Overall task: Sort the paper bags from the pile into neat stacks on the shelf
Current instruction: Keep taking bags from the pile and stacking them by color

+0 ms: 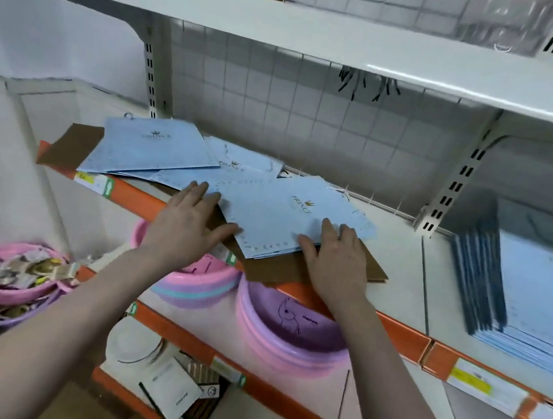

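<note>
Head view: both hands, left hand (186,225) and right hand (335,254), press flat, straight fingers on pale blue flat paper bags (288,217) on the white shelf (401,254), likely squaring them; finished blue stack (541,294) stands right of them.

Both arms reach forward, left hand (185,224) and right hand (335,255) lying flat, fingers straight.

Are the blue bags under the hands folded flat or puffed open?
Folded flat. The blue bags lie as thin sheets on the shelf, with the left hand and right hand on them.
</note>
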Available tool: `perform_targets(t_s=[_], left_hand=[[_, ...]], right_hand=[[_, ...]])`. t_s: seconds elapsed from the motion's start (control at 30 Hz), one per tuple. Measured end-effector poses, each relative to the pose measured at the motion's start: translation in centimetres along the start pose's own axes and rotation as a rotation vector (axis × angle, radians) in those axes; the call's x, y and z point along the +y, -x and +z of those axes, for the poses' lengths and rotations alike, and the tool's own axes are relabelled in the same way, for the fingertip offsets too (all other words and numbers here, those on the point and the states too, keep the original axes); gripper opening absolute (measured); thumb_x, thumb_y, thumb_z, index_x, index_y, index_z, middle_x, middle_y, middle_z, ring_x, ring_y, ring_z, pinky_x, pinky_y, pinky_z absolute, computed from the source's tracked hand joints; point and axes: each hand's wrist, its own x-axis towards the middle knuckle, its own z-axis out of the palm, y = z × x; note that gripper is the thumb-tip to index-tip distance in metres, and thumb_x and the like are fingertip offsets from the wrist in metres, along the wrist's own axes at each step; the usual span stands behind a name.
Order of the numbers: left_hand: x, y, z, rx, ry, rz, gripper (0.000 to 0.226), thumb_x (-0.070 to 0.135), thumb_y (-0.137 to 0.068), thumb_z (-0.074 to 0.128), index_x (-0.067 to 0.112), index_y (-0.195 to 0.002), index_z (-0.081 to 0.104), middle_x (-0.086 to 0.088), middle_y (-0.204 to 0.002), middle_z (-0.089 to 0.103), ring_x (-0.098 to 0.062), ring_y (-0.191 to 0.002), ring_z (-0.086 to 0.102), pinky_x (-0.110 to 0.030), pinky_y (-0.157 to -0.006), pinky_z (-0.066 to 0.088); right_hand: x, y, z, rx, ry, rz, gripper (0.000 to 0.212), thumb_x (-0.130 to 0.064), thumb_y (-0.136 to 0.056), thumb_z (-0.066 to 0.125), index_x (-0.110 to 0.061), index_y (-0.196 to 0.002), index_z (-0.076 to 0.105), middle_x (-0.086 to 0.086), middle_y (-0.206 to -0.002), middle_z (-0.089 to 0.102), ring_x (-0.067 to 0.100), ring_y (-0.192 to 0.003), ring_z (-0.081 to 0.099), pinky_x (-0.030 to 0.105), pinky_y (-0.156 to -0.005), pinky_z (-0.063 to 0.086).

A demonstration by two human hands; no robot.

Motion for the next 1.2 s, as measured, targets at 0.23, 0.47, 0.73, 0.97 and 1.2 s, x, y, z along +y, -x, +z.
perform_targets(t_s=[0.23,0.47,0.73,0.97,1.2], left_hand=[[-1.4,-4.6,1.9,-0.142,-0.065,0.025,0.091,0.079,-0.080,0.027,0.011,-0.138,0.041,-0.017,-0.149,0.032,-0.032,-0.138,0.026,-0.043,-0.114,0.021],[-0.6,-7.2,2.9,-0.205,-0.118,-0.028,0.111,0.097,-0.055,0.023,0.010,-0.119,0.048,-0.008,-0.122,0.049,-0.028,-0.118,0.043,-0.038,-0.100,0.032],[1.2,-9.5,2.4,-0.277,-0.302,-0.223,0.092,0.080,-0.062,0.055,0.006,-0.116,0.049,-0.018,-0.117,0.048,-0.035,-0.109,0.044,-0.039,-0.087,0.040],[-0.3,-8.1,2.8,-0.113,-0.128,-0.319,0.092,0.074,-0.062,0.061,0.000,-0.117,0.053,-0.020,-0.105,0.056,-0.034,-0.103,0.052,-0.038,-0.086,0.043],[-0.6,-5.7,2.4,0.089,0.298,-0.396,0.068,0.058,-0.055,0.080,0.004,-0.079,0.046,-0.018,-0.076,0.059,-0.037,-0.078,0.060,-0.036,-0.059,0.042]], right_hand=[[2.6,-4.0,1.1,-0.299,-0.056,-0.047,0.063,-0.058,-0.094,0.027,-0.026,-0.148,0.023,0.017,-0.153,0.016,0.036,-0.140,0.013,0.049,-0.114,0.014],[5.2,-6.7,2.0,-0.389,-0.193,-0.107,0.079,-0.076,-0.082,0.018,-0.033,-0.148,0.022,0.011,-0.155,0.011,0.028,-0.144,0.000,0.041,-0.117,0.010],[6.3,-8.0,2.6,-0.392,-0.252,-0.168,0.061,-0.051,-0.094,0.039,-0.031,-0.148,0.022,0.006,-0.158,0.003,0.019,-0.145,-0.007,0.035,-0.118,0.002],[5.8,-8.2,2.9,-0.270,-0.204,-0.066,0.070,-0.053,-0.091,0.045,-0.011,-0.145,0.029,0.018,-0.143,0.030,0.031,-0.135,0.025,0.040,-0.111,0.024],[2.6,-8.5,2.6,-0.200,-0.356,0.054,0.069,-0.043,-0.093,0.049,-0.003,-0.145,0.025,0.015,-0.144,0.039,0.030,-0.132,0.033,0.038,-0.108,0.028]])
